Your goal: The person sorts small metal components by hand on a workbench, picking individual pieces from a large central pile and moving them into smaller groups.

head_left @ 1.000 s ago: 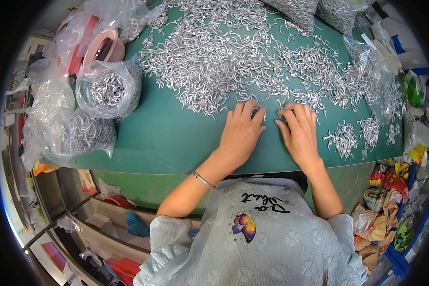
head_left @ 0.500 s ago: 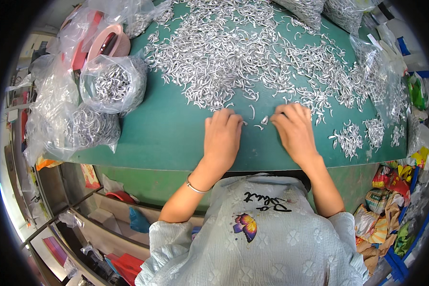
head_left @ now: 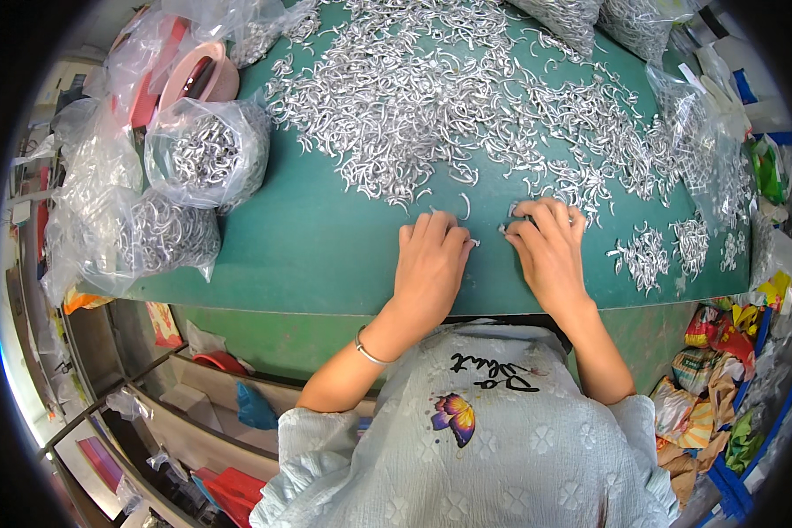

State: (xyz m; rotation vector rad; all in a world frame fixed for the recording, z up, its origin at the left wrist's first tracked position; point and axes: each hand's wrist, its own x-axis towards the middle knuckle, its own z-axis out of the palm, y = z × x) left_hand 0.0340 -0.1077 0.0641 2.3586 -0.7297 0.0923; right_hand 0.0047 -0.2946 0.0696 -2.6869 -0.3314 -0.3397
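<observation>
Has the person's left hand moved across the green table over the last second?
Yes. The left hand has slid toward the person's left along the green table, away from the right hand.

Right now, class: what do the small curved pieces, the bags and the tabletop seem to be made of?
Curved pieces: probably metal, given their bright silvery glint. Bags: thin clear plastic film, crinkled, with the contents visible through it. Tabletop: matte green covering, perhaps rubber or vinyl; uncertain.

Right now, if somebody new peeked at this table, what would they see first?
First, the huge heap of shiny curved metal pieces spread over the far half of the green table. Next, the left hand and right hand, side by side at the table's near edge, fingers touching a few loose pieces. Clear plastic bags stuffed with the same pieces sit on the left.
</observation>
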